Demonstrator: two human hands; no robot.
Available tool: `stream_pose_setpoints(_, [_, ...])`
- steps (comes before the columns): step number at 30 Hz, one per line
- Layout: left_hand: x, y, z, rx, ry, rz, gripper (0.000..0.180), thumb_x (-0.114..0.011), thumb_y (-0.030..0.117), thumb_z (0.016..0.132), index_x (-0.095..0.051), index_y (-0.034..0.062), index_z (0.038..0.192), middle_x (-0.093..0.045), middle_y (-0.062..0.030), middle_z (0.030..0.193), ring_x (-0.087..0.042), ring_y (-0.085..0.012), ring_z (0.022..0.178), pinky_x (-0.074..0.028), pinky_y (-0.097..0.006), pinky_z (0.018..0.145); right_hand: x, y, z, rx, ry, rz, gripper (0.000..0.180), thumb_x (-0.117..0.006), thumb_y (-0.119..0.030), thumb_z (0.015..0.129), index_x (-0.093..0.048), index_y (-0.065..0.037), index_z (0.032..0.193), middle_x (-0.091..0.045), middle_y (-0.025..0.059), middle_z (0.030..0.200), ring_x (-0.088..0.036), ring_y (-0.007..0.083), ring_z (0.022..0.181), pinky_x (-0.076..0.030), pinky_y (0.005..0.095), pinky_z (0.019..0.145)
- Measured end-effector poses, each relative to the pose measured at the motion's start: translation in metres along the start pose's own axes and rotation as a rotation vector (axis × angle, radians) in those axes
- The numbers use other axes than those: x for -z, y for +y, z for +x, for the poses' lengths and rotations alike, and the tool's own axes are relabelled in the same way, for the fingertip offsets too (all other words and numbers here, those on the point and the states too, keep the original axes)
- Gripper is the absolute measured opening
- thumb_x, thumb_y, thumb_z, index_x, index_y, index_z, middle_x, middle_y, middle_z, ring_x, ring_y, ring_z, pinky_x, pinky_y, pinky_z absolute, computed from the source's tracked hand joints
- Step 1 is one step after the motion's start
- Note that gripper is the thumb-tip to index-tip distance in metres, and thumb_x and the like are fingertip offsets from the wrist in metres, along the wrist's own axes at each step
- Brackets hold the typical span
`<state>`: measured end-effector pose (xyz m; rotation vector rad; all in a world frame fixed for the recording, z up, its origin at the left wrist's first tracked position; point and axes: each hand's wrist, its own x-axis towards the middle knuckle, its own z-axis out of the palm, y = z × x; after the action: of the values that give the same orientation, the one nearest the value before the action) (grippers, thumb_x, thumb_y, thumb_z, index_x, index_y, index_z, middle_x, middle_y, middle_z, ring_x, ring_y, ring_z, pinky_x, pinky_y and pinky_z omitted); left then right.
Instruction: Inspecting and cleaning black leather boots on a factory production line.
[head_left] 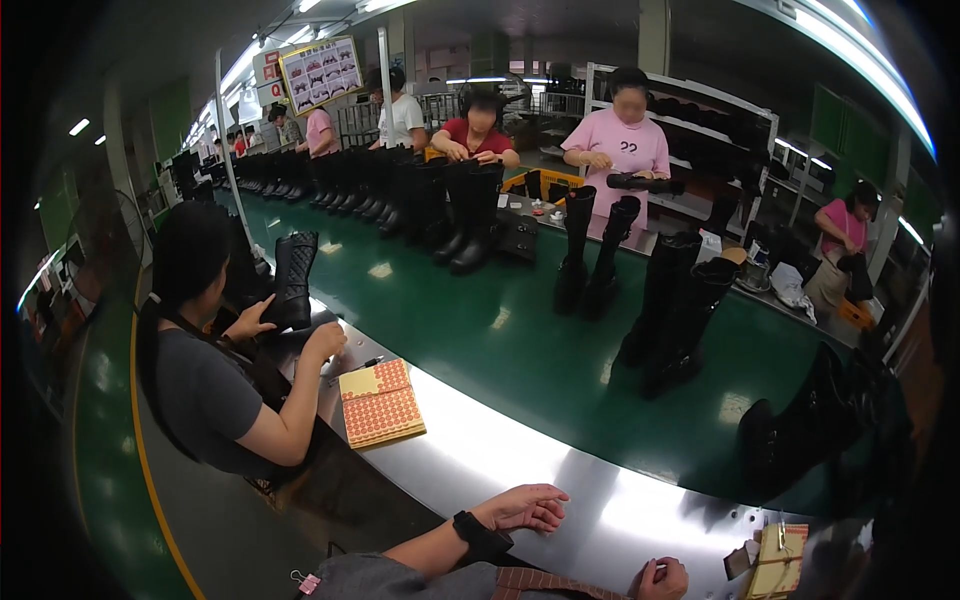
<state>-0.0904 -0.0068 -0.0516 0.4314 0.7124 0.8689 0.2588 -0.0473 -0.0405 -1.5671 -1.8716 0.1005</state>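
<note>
My left hand (pixel 525 508) reaches over the near metal edge of the workbench (pixel 480 420), palm facing inward. Its fingers are loosely bent and apart, with nothing in them, and a black band (pixel 482 538) circles the wrist. Close to the lower edge, my right hand (pixel 663 580) is curled into a loose fist, with no object showing in it. To its right lies a stack of yellow-and-red patterned cards (pixel 780 562) beside a small dark piece. Tall black boots (pixel 690 325) stand on the green surface beyond my hands, and more dark boots (pixel 800 425) lean at the right.
On my left a co-worker (pixel 215 350) handles a black quilted boot (pixel 295 280). Patterned yellow-and-red cards (pixel 382 403) lie between us. Boots line the green belt (pixel 440 320). People work across it, one in pink (pixel 625 150) holding a boot, before a white rack (pixel 700 95).
</note>
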Motion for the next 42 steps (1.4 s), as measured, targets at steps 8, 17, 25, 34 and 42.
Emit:
stream_pose_setpoints(8, [0.002, 0.003, 0.002, 0.068, -0.017, -0.016, 0.029, -0.046, 0.022, 0.102, -0.053, -0.001, 0.117, -0.064, -0.0121, 0.095, -0.067, -0.0199, 0.085, -0.058, -0.033, 0.078, 0.001, -0.011, 0.006, -0.004, 0.059, -0.02, 0.025, -0.073, -0.025, 0.082, -0.06, -0.006, 0.07, -0.056, 0.0105, 0.063, -0.054, 0.03, 0.058, -0.044, 0.0412, 0.057])
stream_pose_setpoints(17, [-0.004, 0.005, 0.007, 0.107, 0.064, 0.004, 0.023, -0.049, 0.018, 0.099, -0.053, -0.0022, 0.111, -0.063, -0.0146, 0.09, -0.067, -0.0225, 0.08, -0.06, -0.035, 0.074, 0.003, -0.009, 0.005, -0.005, 0.075, -0.021, 0.031, -0.075, -0.025, 0.078, -0.054, -0.009, 0.063, -0.051, 0.0068, 0.057, -0.051, 0.028, 0.055, -0.042, 0.0398, 0.055])
stream_pose_setpoints(25, [-0.022, -0.002, 0.002, -0.033, 0.23, 0.14, 0.021, -0.053, 0.019, 0.097, -0.056, -0.0015, 0.101, -0.065, -0.0141, 0.083, -0.068, -0.0207, 0.071, -0.06, -0.033, 0.068, -0.008, 0.009, 0.002, -0.02, 0.023, -0.005, 0.031, -0.076, -0.022, 0.073, -0.05, -0.009, 0.063, -0.052, 0.0053, 0.059, -0.053, 0.0267, 0.061, -0.038, 0.0395, 0.061])
stream_pose_setpoints(34, [-0.028, -0.013, 0.005, -0.149, 0.393, 0.189, 0.026, -0.056, 0.019, 0.092, -0.055, -0.0057, 0.101, -0.063, -0.0173, 0.086, -0.067, -0.0238, 0.069, -0.061, -0.037, 0.067, -0.001, 0.013, -0.002, 0.102, 0.023, 0.016, 0.025, -0.072, -0.021, 0.079, -0.054, -0.01, 0.066, -0.054, 0.005, 0.063, -0.055, 0.0252, 0.066, -0.04, 0.039, 0.063])
stream_pose_setpoints(42, [-0.1, -0.019, -0.011, -0.336, 0.429, 0.258, 0.027, -0.049, 0.029, 0.098, -0.058, 0.0037, 0.102, -0.061, -0.0126, 0.085, -0.062, -0.0226, 0.087, -0.052, -0.038, 0.082, -0.002, 0.022, -0.005, 0.185, 0.042, 0.019, 0.023, -0.067, -0.023, 0.082, -0.054, -0.01, 0.069, -0.056, 0.0059, 0.065, -0.056, 0.0259, 0.067, -0.04, 0.0391, 0.063])
